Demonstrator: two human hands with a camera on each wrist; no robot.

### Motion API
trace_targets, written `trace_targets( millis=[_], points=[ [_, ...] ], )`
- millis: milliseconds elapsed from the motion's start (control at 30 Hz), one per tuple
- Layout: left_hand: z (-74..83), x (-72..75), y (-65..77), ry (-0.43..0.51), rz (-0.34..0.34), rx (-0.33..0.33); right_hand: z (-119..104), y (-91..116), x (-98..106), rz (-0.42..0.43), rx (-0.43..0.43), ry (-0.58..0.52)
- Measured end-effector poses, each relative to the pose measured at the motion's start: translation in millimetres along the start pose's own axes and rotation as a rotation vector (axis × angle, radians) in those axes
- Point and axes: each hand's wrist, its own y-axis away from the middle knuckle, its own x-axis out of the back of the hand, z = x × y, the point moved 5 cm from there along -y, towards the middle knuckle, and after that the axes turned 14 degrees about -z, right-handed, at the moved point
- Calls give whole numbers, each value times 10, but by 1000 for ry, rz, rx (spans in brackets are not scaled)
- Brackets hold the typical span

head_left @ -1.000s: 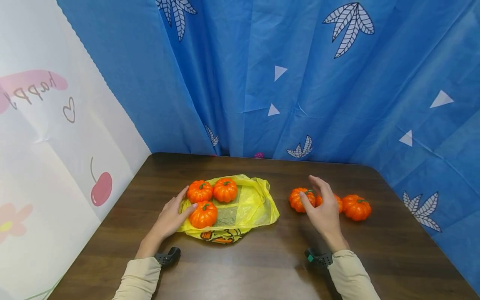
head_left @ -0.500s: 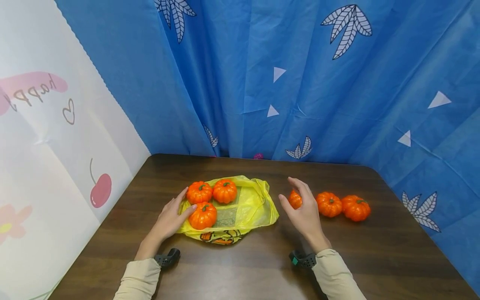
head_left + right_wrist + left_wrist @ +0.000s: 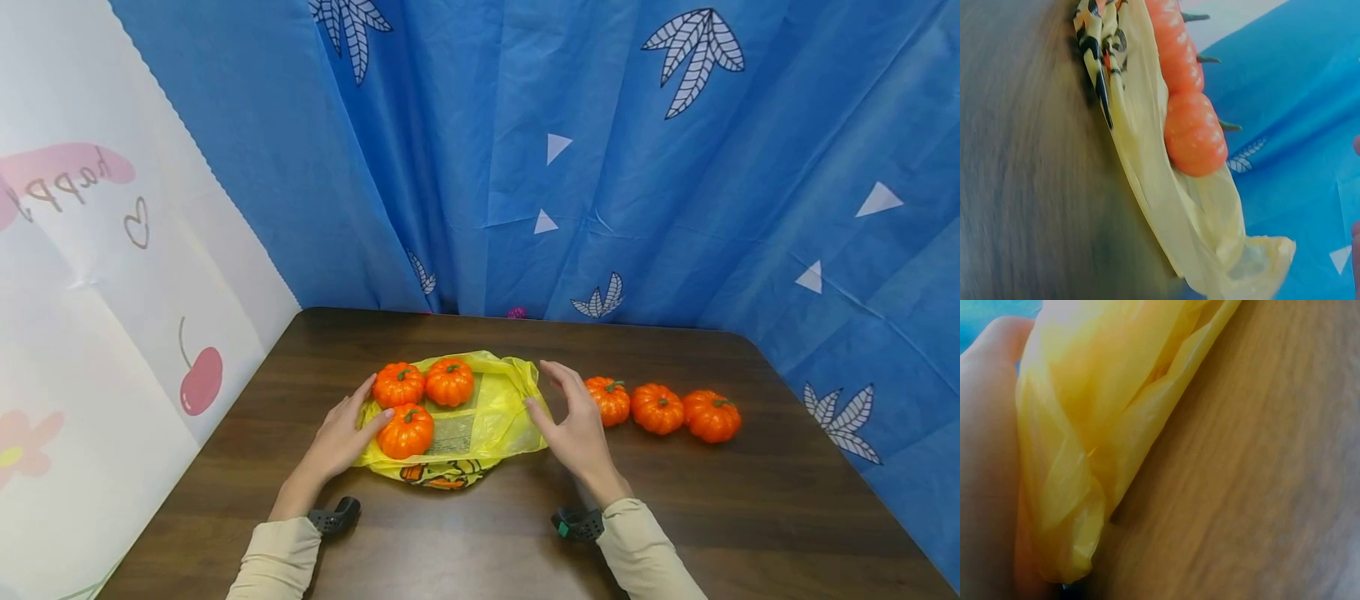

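A yellow plastic bag (image 3: pixel 498 417) lies flat on the table with three small orange pumpkins on it: one back left (image 3: pixel 399 387), one back right (image 3: pixel 450 382) and one in front (image 3: pixel 406 432). My left hand (image 3: pixel 341 433) rests at the bag's left edge, fingers nearly straight, thumb tip against the front pumpkin. Yellow film (image 3: pixel 1085 444) bunches beside that hand in the left wrist view. At the bag's right edge is my right hand (image 3: pixel 577 425), thumb and fingers spread apart with nothing between them; the thumb tip overlaps the bag's rim.
Right of my right hand, three more orange pumpkins stand in a row on the table: a near one (image 3: pixel 611 402), a middle one (image 3: pixel 657 408) and a far one (image 3: pixel 712 417). A blue curtain (image 3: pixel 480 167) hangs behind the table, and a white printed sheet (image 3: pixel 97 333) along the left.
My right hand has moved left, from in front of the pumpkin row to the bag's right edge, uncovering those pumpkins. The left hand and bag have stayed in place.
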Motion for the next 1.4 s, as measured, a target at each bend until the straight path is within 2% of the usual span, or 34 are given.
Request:
trace_targets(
  millis=[267, 600, 1400],
  points=[
    [-4, 2, 1, 0, -1, 3, -93, -21, -178, -34, 13, -55],
    [4, 8, 8, 3, 2, -6, -209, -37, -415, -84, 75, -92],
    [-7, 3, 7, 6, -8, 4, -421, 11, -939, -230, 60, -146]
  ],
)
